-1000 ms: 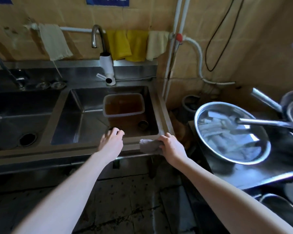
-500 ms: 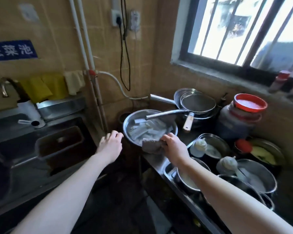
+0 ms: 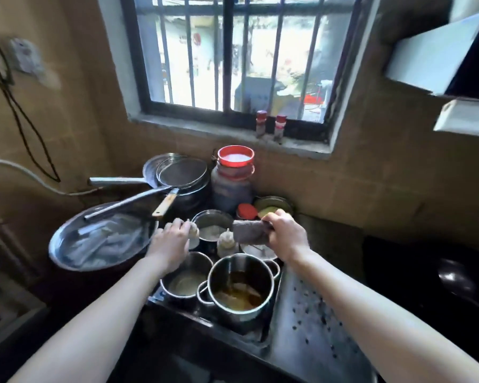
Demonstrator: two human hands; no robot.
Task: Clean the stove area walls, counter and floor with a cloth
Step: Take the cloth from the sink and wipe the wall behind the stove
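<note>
Right hand [image 3: 286,236] grips grey cloth [image 3: 249,230] at one end, rest sticking out to its left; soft, light, floppy, probably damp. Left hand [image 3: 170,240]: cannot tell.

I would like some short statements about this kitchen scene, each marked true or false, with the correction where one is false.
1. The right hand holds a grey cloth. True.
2. The front pot is empty. False: it holds brown liquid.
3. Two red-capped bottles stand on the windowsill. True.
4. The big jar has a blue lid. False: its lid is red.
</note>
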